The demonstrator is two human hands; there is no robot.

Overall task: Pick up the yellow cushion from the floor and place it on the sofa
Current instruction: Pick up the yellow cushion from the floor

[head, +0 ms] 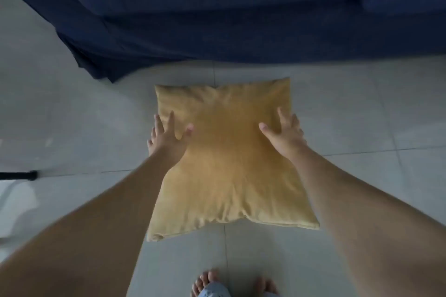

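Note:
A square yellow cushion (pixel 229 159) lies flat on the pale tiled floor, just in front of the dark blue sofa (pixel 229 14) that fills the top of the view. My left hand (pixel 166 136) is at the cushion's left edge, fingers spread, thumb over the top face. My right hand (pixel 284 131) is at the right edge in the same pose, fingers apart. Both hands sit on or just above the fabric; whether they touch it I cannot tell. Neither is closed around the cushion.
The sofa's cover hangs down to the floor at the left (pixel 96 65). A black rod (pixel 19 175) pokes in from the left edge at floor level. My bare feet (pixel 231 284) stand on the tiles (pixel 362 116) just below the cushion.

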